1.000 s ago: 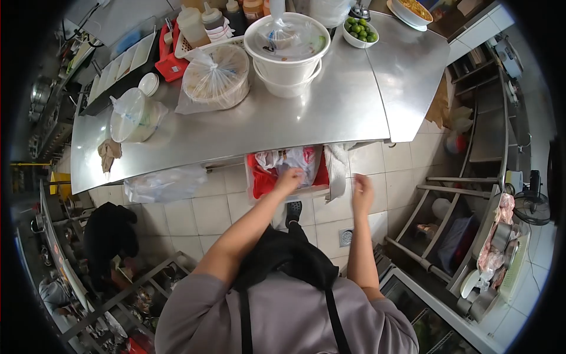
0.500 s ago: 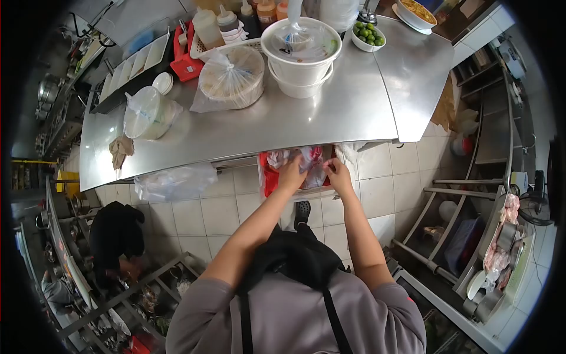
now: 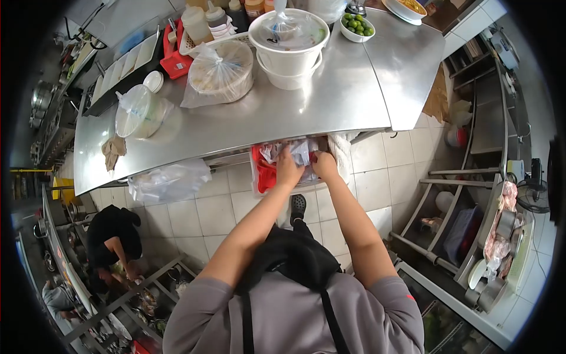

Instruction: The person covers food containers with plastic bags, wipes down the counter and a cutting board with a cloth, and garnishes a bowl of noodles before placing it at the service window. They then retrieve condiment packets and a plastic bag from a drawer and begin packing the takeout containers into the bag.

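Note:
Below the front edge of the steel counter [image 3: 247, 133], both hands are inside a pulled-out drawer [image 3: 255, 187] of plastic bags. My left hand [image 3: 289, 170] has its fingers closed on a clear and whitish plastic bag [image 3: 302, 151]. Close beside it on the right, my right hand [image 3: 325, 166] is closed, its fingertips against the right side of the same bag. What exactly those fingertips pinch is partly hidden. Red bags [image 3: 266, 172] lie in the drawer's left part. A white towel [image 3: 340, 154] hangs just right of the drawer.
On the counter stand stacked white tubs [image 3: 289, 56], a bagged round container [image 3: 221, 76], another bagged tub [image 3: 138, 112], a bowl of limes [image 3: 357, 28] and a brown cloth [image 3: 113, 152]. Clear plastic [image 3: 168, 182] hangs below. Another person [image 3: 115, 239] bends at lower left; metal racks [image 3: 439, 224] stand right.
My right hand has moved left, closer to my left hand, and now meets the bag. The whole view has shifted slightly. The other person's arm has come into view.

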### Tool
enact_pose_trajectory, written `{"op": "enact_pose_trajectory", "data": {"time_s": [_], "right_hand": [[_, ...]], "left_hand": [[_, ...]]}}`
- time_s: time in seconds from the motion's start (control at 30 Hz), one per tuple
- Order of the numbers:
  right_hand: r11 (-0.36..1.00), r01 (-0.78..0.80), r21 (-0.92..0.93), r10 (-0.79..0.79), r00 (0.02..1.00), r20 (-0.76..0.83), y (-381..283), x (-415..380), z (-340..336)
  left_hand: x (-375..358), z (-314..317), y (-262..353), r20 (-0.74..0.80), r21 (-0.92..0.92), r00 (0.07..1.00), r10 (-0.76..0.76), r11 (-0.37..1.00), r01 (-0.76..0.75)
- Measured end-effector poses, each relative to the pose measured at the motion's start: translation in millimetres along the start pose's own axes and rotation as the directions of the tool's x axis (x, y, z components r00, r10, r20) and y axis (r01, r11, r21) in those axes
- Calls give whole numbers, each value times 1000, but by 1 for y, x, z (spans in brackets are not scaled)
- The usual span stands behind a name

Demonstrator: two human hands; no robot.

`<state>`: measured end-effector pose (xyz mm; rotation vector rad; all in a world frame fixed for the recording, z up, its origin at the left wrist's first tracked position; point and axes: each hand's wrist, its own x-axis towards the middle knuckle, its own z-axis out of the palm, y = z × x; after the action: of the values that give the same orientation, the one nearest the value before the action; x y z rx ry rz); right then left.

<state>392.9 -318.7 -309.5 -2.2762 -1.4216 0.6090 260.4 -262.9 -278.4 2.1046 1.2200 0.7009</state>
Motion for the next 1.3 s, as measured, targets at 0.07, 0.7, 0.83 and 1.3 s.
{"op": "enact_pose_trajectory", "data": {"time_s": [0.07,0.7,0.83,1.3], "right_hand": [[962,-86,259,101,994,-47,-9,-25,-22],[935,351,55,-334,921,-200,-39,-39,-149],[807,528,-266,-528,846,78,-48,-52,-108],[584,-22,812,-289,929,232,-73,-103,-127]], "left_hand": [[0,2,-9,366,83,926,93,988,-132],[-82,-60,43,529,44,754,390,874,-483],[-74,-67,70,441,-105,704,556,811,-575],[-65,-107,42,392,-130,679,621,768,-627]]}}
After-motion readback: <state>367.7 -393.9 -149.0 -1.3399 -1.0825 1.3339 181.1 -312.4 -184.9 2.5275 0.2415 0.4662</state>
